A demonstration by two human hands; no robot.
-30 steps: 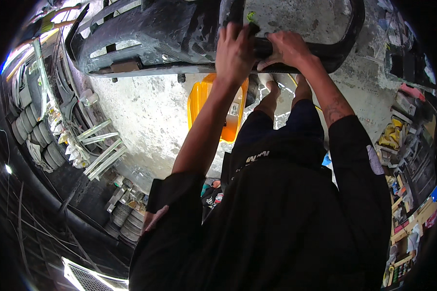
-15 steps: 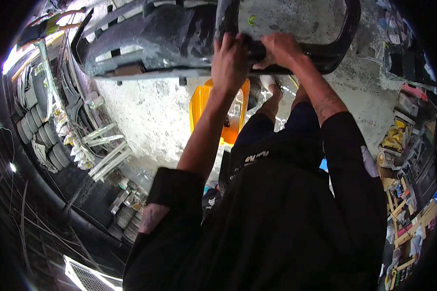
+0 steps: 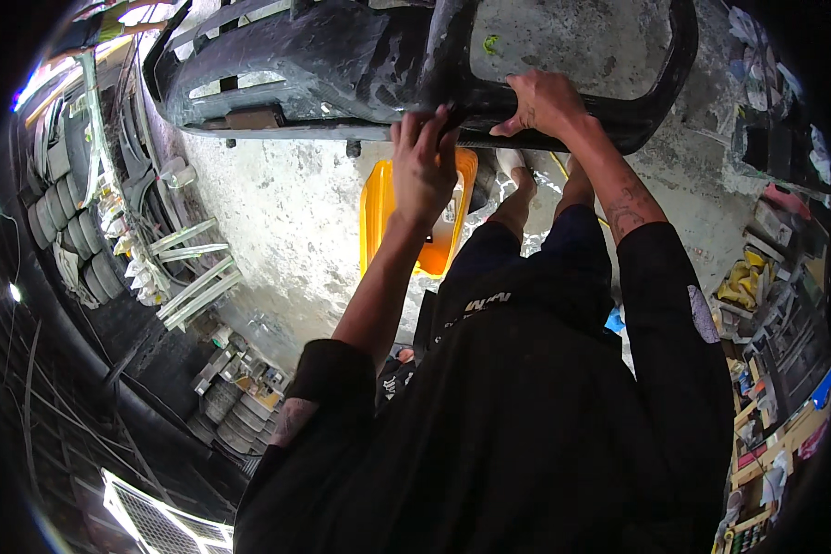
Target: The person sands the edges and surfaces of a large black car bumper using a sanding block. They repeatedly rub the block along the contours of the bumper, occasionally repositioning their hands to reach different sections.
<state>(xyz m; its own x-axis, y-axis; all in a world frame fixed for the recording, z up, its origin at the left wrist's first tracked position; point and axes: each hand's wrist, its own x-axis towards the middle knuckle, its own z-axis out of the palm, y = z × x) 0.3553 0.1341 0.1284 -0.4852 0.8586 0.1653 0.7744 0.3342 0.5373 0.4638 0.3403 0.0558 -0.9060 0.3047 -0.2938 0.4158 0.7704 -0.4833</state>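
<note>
A large dark car bumper [image 3: 342, 69] with patchy grey, scuffed areas spans the top of the view. My left hand [image 3: 425, 166] is at its near edge, with fingers curled inward; a small dark patch shows by the fingertips, but what they hold is hidden. Farther right, my right hand [image 3: 547, 103] rests over the bumper's lower bar, its thumb and fingers spread apart. Below the bumper, partly behind my left hand and forearm, stands a yellow-orange plastic container [image 3: 376, 208].
Tyres [image 3: 74, 226] and pale strips [image 3: 194, 291] lie at the left. A cluttered row with yellow cloth or bags [image 3: 746, 277] and wooden frames [image 3: 794, 429] runs along the right. A lit panel [image 3: 162, 517] sits at lower left. The concrete floor [image 3: 277, 222] has white smears.
My left hand has slid down toward me, from the bumper's face to its near edge. My right hand has moved slightly right and its fingers are more spread. The view has shifted slightly.
</note>
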